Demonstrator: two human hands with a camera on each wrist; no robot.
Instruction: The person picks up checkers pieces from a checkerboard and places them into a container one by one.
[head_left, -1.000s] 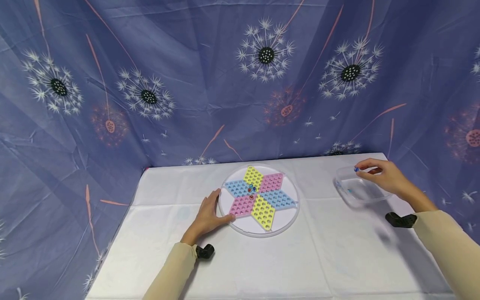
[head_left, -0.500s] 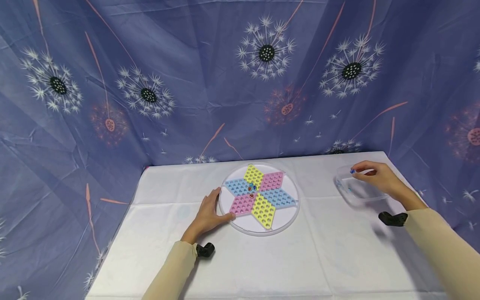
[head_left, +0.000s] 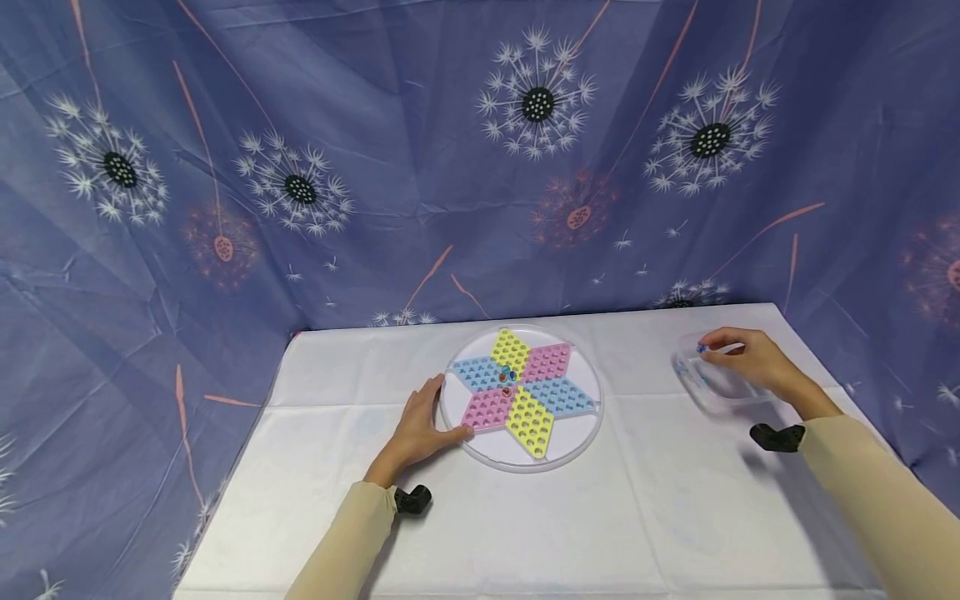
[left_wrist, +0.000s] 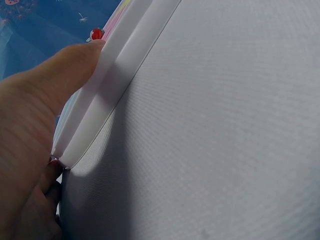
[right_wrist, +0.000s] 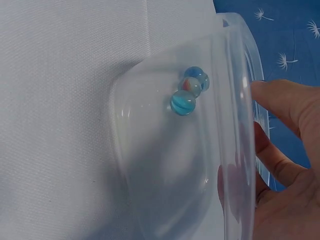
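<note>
In the head view my left hand (head_left: 416, 427) holds the rim of a round Chinese checkers board (head_left: 567, 435), thumb at its near left edge and fingers along the left side. The thumb (left_wrist: 75, 67) lies over the rim in the left wrist view. Several marbles (head_left: 506, 392) sit near the centre of the star. My right hand (head_left: 757, 364) pinches a blue marble (head_left: 702, 347) between thumb and fingertips, over a clear plastic box (head_left: 720, 407). Several glass marbles (right_wrist: 183, 102) lie together in the box; the pinched one is hidden in the right wrist view.
A white cloth (head_left: 480, 533) covers the table. Behind it hangs a blue curtain (head_left: 420, 167) with dandelion prints. Black wrist cameras (head_left: 777, 437) sit at both sleeves. The box stands at the table's right side, well apart from the board.
My right hand has shifted left and slightly nearer, over the box, with the blue marble still pinched. The left hand keeps its place on the board's rim.
</note>
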